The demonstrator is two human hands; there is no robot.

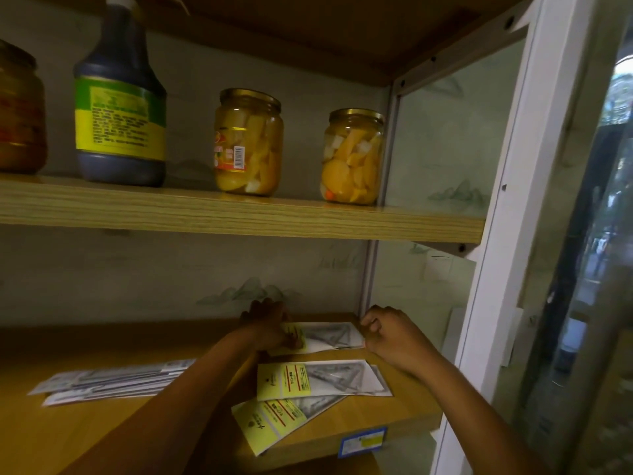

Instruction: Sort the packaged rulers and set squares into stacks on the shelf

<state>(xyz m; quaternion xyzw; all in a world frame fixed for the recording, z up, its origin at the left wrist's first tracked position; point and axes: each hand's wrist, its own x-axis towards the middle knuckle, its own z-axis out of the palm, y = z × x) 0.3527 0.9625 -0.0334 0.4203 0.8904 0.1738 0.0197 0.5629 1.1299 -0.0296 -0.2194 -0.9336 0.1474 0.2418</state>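
Note:
On the lower wooden shelf (85, 430), both my hands hold one packaged set square (329, 335) near the back right corner. My left hand (270, 323) grips its yellow label end. My right hand (390, 334) pinches its right end. In front of it lies a second set square pack (325, 378), partly over a third (274, 419) that juts past the shelf's front edge. A loose pile of packaged rulers (109, 380) lies to the left, partly hidden by my left forearm.
The upper shelf (239, 217) holds two jars of yellow fruit (248, 142) (352, 156), a dark bottle with a green-yellow label (120, 108) and an amber jar (20, 108). A glass side panel (445, 132) closes the right. A blue price tag (363, 442) sits on the shelf edge.

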